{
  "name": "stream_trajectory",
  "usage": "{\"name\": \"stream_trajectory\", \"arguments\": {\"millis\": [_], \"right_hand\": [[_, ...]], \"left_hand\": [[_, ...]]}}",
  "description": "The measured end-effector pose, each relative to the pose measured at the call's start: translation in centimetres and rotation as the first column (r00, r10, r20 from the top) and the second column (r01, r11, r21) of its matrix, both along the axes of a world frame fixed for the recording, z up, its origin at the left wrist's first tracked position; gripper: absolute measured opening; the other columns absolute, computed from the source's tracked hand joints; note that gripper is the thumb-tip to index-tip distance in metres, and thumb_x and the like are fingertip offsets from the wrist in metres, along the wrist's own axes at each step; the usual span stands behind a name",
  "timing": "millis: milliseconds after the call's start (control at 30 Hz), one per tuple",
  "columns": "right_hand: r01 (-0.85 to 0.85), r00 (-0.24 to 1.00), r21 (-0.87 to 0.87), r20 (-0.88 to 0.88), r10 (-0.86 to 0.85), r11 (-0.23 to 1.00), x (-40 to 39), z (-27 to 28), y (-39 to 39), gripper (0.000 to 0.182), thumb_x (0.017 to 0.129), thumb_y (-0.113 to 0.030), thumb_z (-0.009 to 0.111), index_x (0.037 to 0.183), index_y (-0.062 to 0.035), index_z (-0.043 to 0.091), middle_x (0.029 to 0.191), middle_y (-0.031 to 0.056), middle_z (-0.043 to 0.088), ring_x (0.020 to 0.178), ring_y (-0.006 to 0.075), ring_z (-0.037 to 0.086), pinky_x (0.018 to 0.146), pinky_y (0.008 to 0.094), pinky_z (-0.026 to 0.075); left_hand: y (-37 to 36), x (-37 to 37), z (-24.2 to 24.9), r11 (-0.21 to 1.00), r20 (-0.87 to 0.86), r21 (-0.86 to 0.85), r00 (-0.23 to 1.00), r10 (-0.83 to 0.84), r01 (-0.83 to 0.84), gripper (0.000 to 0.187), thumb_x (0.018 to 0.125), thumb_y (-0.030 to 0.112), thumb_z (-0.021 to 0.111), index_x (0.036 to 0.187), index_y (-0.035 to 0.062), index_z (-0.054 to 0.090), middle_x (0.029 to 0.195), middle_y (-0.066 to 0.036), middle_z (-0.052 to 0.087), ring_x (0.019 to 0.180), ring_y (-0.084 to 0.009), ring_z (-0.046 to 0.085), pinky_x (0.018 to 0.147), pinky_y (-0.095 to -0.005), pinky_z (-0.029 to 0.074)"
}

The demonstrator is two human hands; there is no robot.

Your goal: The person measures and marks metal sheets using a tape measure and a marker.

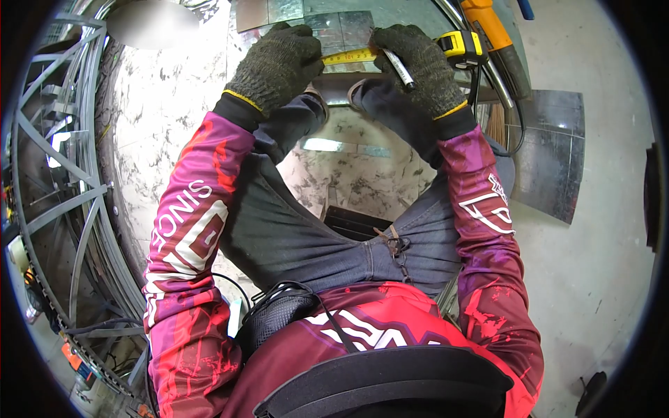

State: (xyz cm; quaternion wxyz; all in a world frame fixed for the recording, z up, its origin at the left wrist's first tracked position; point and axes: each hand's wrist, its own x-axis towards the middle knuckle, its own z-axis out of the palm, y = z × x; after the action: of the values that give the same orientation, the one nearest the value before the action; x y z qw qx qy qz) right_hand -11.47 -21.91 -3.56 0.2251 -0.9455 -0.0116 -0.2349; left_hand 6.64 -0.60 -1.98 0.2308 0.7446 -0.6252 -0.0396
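Note:
A yellow measuring tape [348,56] is stretched between my two gloved hands over a sheet of metal [341,28]. My left hand [277,61], in a dark knit glove, is closed on the tape's left part. On the right, my right hand [418,68] has its fingers closed round a white and black marker [399,70] and lies at the tape's other end. The yellow and black tape case [463,49] sits just right of my right hand. My fingertips are partly hidden by the gloves' bulk and angle.
Metal frames and bars [77,174] stand along the left side. An orange-handled tool [488,24] lies at the upper right, near metal tubes. A dark metal sheet [550,153] is on the floor at the right. A black slotted object [348,224] lies between my legs.

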Motion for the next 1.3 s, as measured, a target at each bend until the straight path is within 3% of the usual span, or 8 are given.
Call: {"name": "stream_trajectory", "arguments": {"millis": [100,800,900,1100,1300], "right_hand": [[-0.026,0.996,0.003,0.085,0.025,1.0,0.1,-0.2,-0.1,0.027,0.088,-0.009,0.07,0.115,-0.0076,0.069,0.096,0.0143,0.069,0.094,0.0382,0.065,0.085,0.0475,0.054],[-0.015,1.0,-0.005,-0.017,0.015,1.0,0.3,-0.5,-0.6,0.033,0.088,-0.01,0.069,0.121,-0.0079,0.07,0.105,0.0161,0.07,0.099,0.0392,0.066,0.089,0.048,0.055],[-0.03,0.999,-0.042,0.022,0.031,0.999,0.3,-0.7,-0.8,0.033,0.088,-0.01,0.069,0.121,-0.0083,0.07,0.106,0.016,0.07,0.1,0.0389,0.066,0.089,0.0476,0.055],[0.031,0.998,0.047,0.047,-0.033,0.998,0.3,-0.4,0.2,0.033,0.088,-0.016,0.074,0.12,-0.0086,0.07,0.105,0.0147,0.071,0.098,0.0386,0.067,0.088,0.0474,0.055],[0.071,0.996,-0.045,0.05,-0.069,0.996,0.6,-0.5,0.5,0.032,0.086,-0.017,0.076,0.117,-0.0095,0.07,0.102,0.0135,0.072,0.095,0.0374,0.067,0.085,0.048,0.055]], "left_hand": [[-0.1,0.0,-0.1,1.0,-0.005,-0.011,1.0,0.007,-0.007,0.018,0.09,0.019,0.076,0.094,0.0027,0.071,0.094,-0.015,0.063,0.096,-0.0384,0.061,0.085,-0.0481,0.051],[0.0,0.2,-0.3,1.0,-0.049,0.004,0.999,0.013,-0.013,0.02,0.09,0.017,0.076,0.101,0.0004,0.072,0.101,-0.017,0.066,0.096,-0.04,0.064,0.085,-0.0467,0.052],[0.0,0.1,-0.3,1.0,-0.032,0.003,0.999,0.014,-0.014,0.019,0.09,0.017,0.076,0.1,0.0007,0.072,0.1,-0.017,0.066,0.096,-0.0402,0.064,0.085,-0.0466,0.053],[0.0,0.1,-0.1,1.0,-0.005,-0.007,1.0,0.008,-0.008,0.019,0.09,0.018,0.076,0.097,0.0017,0.071,0.098,-0.017,0.065,0.097,-0.0398,0.063,0.085,-0.0472,0.052],[-0.1,0.0,-0.2,1.0,-0.031,-0.025,0.999,0.013,-0.014,0.018,0.09,0.02,0.075,0.091,0.0024,0.068,0.094,-0.015,0.063,0.094,-0.0395,0.061,0.083,-0.0486,0.051]]}}
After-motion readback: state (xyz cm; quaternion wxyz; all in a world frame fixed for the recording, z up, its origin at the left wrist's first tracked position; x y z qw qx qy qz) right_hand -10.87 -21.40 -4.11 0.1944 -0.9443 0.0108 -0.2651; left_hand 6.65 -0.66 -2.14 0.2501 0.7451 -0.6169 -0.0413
